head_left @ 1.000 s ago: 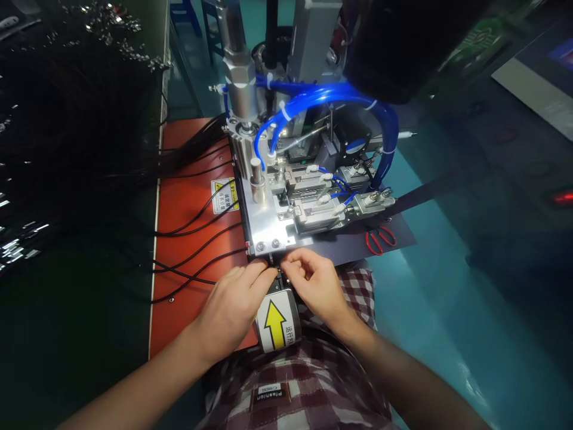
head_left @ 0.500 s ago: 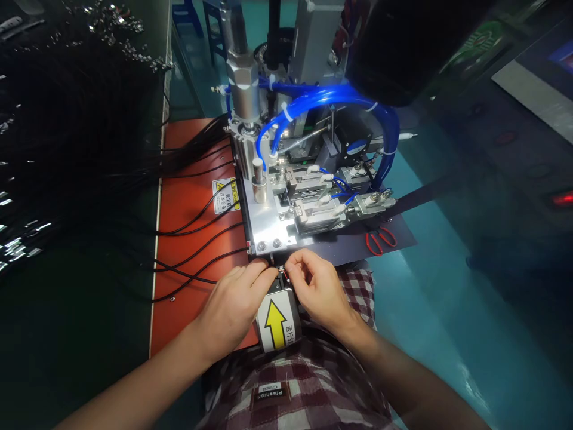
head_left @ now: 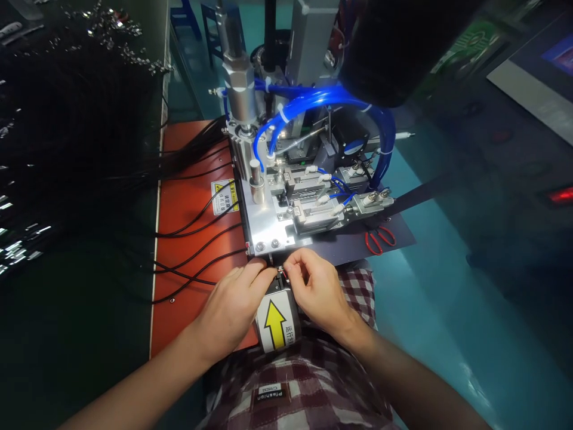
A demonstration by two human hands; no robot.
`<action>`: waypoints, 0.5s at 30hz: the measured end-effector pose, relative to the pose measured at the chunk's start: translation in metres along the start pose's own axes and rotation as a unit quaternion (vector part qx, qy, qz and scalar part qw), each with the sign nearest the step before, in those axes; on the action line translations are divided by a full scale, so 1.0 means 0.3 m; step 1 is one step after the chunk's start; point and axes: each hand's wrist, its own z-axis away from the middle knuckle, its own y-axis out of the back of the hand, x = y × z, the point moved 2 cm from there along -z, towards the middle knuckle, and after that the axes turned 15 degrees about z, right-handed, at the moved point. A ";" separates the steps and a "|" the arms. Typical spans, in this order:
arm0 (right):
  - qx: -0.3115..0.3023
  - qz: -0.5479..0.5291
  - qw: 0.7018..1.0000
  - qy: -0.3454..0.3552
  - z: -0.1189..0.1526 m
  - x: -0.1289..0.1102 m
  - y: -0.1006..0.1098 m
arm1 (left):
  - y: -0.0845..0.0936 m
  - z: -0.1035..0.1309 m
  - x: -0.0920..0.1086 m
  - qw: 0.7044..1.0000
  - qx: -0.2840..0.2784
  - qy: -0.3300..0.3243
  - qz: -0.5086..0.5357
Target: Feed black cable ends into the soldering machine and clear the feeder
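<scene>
Your right hand (head_left: 320, 289) has edged back, baring a red wire-looking bit (head_left: 285, 274) beside its thumb.
Left hand (head_left: 233, 301) sits curled too; can't tell if either's fingers grip it. Uneven tugging could kink it.

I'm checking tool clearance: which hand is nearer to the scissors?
Right. The right hand is left of the scissors and slightly closer to the body; the left hand is farther left, beyond the right.
</scene>
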 end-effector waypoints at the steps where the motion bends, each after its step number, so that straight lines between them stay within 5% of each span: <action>1: -0.005 -0.007 1.000 -0.011 -0.002 0.004 -0.003 | -0.001 0.000 -0.001 1.000 -0.002 0.001 0.001; 9: -0.158 -0.241 0.949 -0.126 -0.031 0.055 -0.045 | 0.005 -0.006 0.004 1.000 -0.005 0.007 0.006; 15: -0.104 -0.248 0.951 -0.150 0.021 0.065 -0.044 | 0.013 -0.010 0.009 1.000 -0.003 0.003 0.014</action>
